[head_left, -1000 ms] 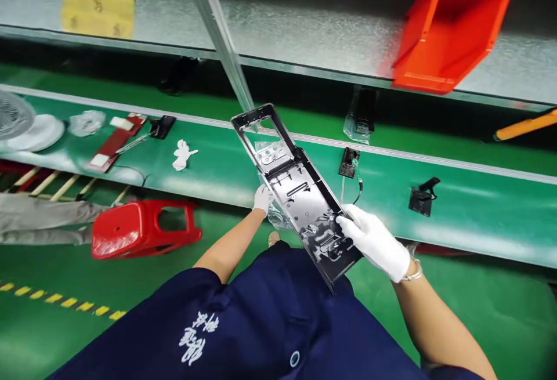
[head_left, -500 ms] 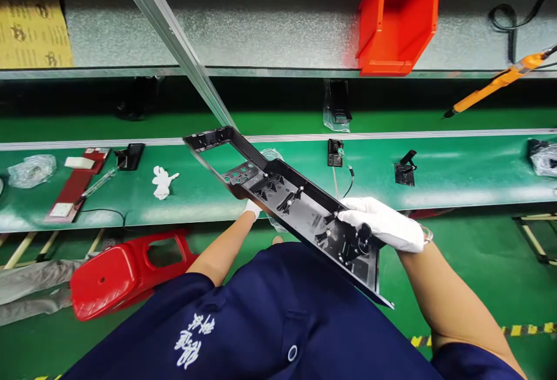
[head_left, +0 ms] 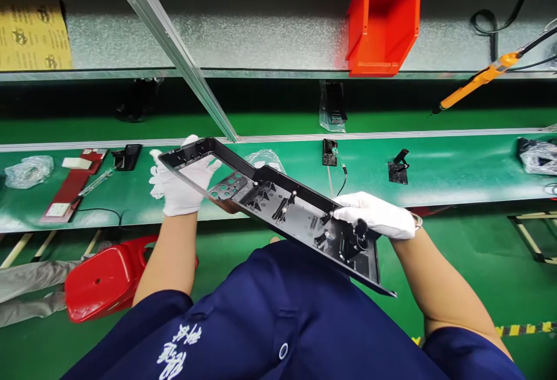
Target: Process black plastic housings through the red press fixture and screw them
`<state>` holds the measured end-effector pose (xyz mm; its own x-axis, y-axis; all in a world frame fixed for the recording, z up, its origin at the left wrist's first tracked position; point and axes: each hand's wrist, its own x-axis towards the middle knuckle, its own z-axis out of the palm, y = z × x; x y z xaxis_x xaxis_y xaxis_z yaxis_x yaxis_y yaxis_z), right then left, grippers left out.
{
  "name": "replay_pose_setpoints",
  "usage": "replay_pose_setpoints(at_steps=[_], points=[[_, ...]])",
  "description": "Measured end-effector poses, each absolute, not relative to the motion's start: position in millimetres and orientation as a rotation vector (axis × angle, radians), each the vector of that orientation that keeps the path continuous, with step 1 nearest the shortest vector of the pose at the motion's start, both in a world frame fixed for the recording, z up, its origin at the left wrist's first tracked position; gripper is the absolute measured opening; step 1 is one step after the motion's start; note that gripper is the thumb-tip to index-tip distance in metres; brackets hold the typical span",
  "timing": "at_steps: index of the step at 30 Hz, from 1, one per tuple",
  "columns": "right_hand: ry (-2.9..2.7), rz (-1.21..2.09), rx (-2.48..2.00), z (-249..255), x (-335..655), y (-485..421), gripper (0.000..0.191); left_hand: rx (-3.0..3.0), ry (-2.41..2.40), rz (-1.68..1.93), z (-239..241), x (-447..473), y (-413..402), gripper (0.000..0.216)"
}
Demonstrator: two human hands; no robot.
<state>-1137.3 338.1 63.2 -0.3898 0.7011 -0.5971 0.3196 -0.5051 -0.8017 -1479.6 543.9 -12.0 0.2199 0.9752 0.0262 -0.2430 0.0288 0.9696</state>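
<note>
I hold a long black plastic panel [head_left: 278, 209] with an open frame at its far end and ribs and screw posts inside, slanting across my lap in front of the green conveyor belt [head_left: 456, 180]. My left hand [head_left: 183, 185], in a white glove, is under the frame end with its fingers showing through the opening, gripping the rim. My right hand [head_left: 376, 217], also gloved, is closed over the panel's right edge near the lower end.
On the belt lie a red strip with white pads [head_left: 72, 185], a clear bag [head_left: 28, 170], small black parts [head_left: 398, 166] and a wired black part [head_left: 329, 152]. A red bin [head_left: 383, 17] and an orange screwdriver [head_left: 476, 81] sit above. A red stool [head_left: 108, 278] stands at my left.
My left hand moved from under the panel's middle out to the frame end at the left. The panel swung flatter and leftward; my right hand kept its grip.
</note>
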Motion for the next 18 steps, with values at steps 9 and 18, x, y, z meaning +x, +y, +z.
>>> replay_pose_setpoints(at_steps=[9,18], points=[[-1.517,2.003,-1.497,61,-1131,348,0.08,0.982,0.778,1.288,23,-1488,495,0.099],[-1.36,2.16,-1.494,58,-1137,364,0.08,1.033,0.822,1.26,31,-1503,475,0.105]])
